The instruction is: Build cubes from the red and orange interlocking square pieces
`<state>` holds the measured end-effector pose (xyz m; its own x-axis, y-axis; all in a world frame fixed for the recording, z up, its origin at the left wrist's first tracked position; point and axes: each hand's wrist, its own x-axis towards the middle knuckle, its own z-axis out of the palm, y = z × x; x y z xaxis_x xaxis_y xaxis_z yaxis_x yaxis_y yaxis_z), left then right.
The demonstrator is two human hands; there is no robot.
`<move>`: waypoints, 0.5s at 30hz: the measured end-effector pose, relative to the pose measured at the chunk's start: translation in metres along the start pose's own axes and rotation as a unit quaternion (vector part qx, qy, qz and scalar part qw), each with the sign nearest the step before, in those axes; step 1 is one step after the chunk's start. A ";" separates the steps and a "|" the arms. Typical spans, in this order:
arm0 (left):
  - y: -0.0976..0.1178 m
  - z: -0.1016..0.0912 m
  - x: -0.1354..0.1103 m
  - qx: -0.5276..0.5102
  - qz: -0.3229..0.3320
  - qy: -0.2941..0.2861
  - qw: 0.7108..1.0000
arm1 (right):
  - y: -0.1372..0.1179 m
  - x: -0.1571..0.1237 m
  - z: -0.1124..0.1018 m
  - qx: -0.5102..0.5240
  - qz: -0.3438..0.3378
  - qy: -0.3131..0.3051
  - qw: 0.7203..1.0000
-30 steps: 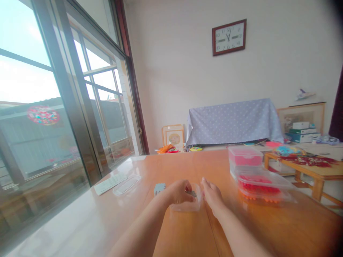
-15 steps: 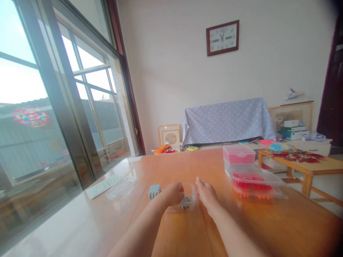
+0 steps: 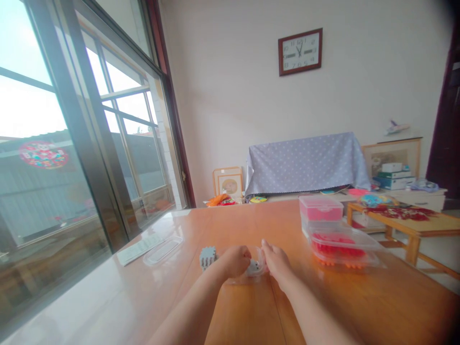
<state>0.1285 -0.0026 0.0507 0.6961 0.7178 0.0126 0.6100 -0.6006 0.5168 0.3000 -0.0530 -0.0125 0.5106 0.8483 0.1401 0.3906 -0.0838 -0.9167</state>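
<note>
A clear plastic container (image 3: 237, 281) stands on the table between my hands, with small grey pieces (image 3: 254, 266) inside. My left hand (image 3: 235, 261) is over its left part, fingers curled and closed; whatever they may hold is hidden. At the container's right side, my right hand (image 3: 276, 261) grips the edge with its thumb pointing up, the other fingers partly hidden. Just left of my left hand sits a grey block with toothed edges (image 3: 208, 258), which looks built from small interlocking pieces.
A clear lid (image 3: 163, 250) and a printed sheet (image 3: 138, 250) lie on the left of the wooden table (image 3: 247, 316). To the right are a pink-filled box (image 3: 321, 209) and a clear tub of red and orange pieces (image 3: 338, 247). A glass window (image 3: 125, 120) borders the left.
My left hand has shifted slightly right over the container. My right hand has barely moved and now meets the container's right edge. The grey block stays in place.
</note>
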 end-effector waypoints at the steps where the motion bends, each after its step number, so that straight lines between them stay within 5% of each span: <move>1: 0.001 -0.003 -0.002 0.002 -0.012 0.013 1.000 | -0.002 -0.001 -0.001 0.002 0.004 0.002 1.000; 8: 0.000 -0.052 -0.027 -0.026 -0.030 0.109 0.993 | -0.014 -0.010 -0.002 0.028 0.027 0.008 0.999; 15: -0.038 -0.104 -0.052 -0.024 -0.017 0.154 0.988 | -0.009 -0.009 -0.001 0.029 0.018 -0.001 0.999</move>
<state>0.0297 0.0192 0.1193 0.5228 0.8146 0.2512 0.6064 -0.5626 0.5619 0.2930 -0.0604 -0.0055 0.5221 0.8463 0.1057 0.3272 -0.0844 -0.9412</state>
